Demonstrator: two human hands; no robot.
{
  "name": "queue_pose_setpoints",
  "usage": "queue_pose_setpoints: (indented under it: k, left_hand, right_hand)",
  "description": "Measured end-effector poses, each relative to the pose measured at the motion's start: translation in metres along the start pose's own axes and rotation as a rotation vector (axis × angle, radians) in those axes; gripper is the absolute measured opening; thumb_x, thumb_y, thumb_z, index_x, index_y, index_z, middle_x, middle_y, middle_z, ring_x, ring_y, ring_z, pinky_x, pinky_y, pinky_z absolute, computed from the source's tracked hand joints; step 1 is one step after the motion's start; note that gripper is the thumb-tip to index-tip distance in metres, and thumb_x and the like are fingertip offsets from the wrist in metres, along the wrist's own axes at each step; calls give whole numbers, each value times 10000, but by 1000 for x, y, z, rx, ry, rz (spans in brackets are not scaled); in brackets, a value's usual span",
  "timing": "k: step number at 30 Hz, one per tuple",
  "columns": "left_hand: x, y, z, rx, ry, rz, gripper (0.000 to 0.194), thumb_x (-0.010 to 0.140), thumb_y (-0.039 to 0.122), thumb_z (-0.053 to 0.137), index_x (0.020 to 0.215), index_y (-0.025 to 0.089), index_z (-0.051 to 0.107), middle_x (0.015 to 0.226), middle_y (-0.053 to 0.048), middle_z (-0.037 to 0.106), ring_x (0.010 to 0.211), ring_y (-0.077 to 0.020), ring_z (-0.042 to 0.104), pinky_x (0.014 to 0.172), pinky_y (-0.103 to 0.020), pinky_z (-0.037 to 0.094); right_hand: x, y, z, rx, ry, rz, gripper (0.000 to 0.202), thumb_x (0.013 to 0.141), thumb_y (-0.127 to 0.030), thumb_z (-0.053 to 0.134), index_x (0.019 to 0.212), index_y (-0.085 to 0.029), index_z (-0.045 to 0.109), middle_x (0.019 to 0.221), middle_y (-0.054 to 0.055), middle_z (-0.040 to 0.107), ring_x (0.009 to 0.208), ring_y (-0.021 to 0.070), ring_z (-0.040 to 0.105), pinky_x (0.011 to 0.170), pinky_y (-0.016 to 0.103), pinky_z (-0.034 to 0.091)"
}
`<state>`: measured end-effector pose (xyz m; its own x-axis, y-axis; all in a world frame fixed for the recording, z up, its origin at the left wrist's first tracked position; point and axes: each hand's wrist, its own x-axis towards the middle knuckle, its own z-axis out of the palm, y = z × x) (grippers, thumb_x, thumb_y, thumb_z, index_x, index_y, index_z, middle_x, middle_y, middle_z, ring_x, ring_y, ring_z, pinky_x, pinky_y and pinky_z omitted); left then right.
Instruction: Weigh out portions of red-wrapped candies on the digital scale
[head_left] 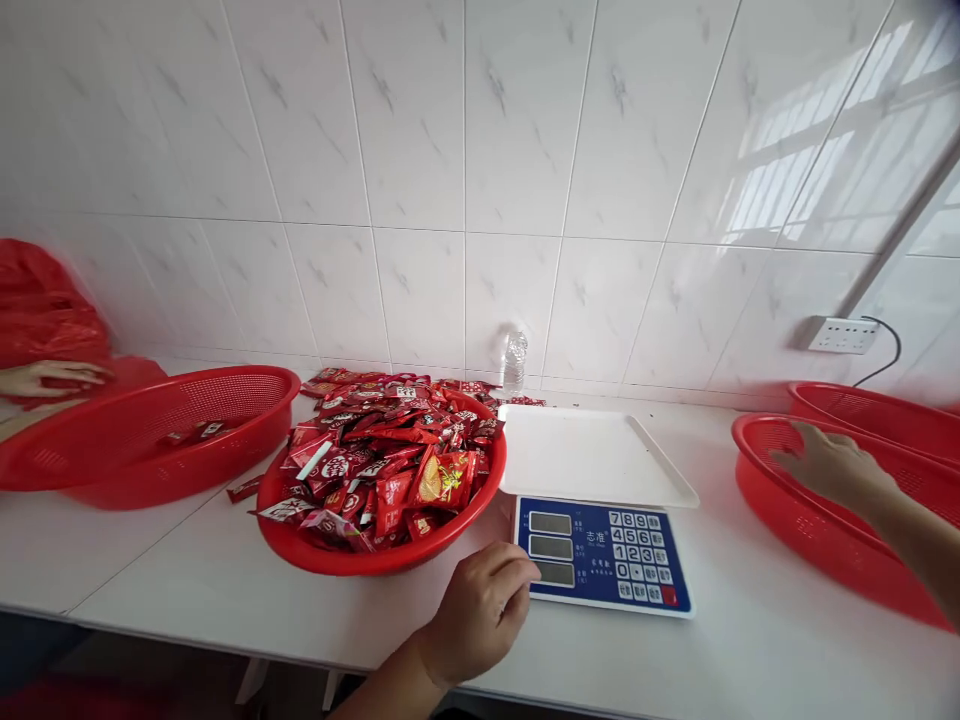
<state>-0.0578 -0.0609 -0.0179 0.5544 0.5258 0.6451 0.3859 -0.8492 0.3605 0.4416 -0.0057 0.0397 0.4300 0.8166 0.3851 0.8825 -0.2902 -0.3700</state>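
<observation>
My left hand (480, 612) is curled into a loose fist above the table's front edge, beside the left edge of a blue-and-white digital scale (600, 550). Nothing sticks out of its fingers. Just left of it, a red plastic basket (390, 562) is heaped with small red snack packets (352, 450). Over on the right, my right hand (836, 468) reaches across the mouth of another red basket (795, 540), fingers stretched out and apart. No item shows in that hand. The scale's white tray (589, 455) holds nothing visible.
More packets lie behind the heaped basket. A clear plastic bottle (514, 362) stands against the tiled wall. At left, another person's hand (56, 378) is near a red bag (45, 305) and a red basket (187, 480) holding a few packets. Another red basket (870, 400) stands behind the right one.
</observation>
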Motion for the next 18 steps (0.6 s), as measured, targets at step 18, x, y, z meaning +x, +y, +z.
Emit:
queue_pose_setpoints:
  k: [18]
  left_hand:
    - [137,-99,-163,654,-506,-576,605,858,566,477,1313,168,506,1389,-162,477,1290,-336,393,1046,-454,310]
  right_hand:
    - [-208,-260,96,897,200,-981,468,848,-29,476,1265,-240,496,1142,119,587,1072,244,580,835,420,535]
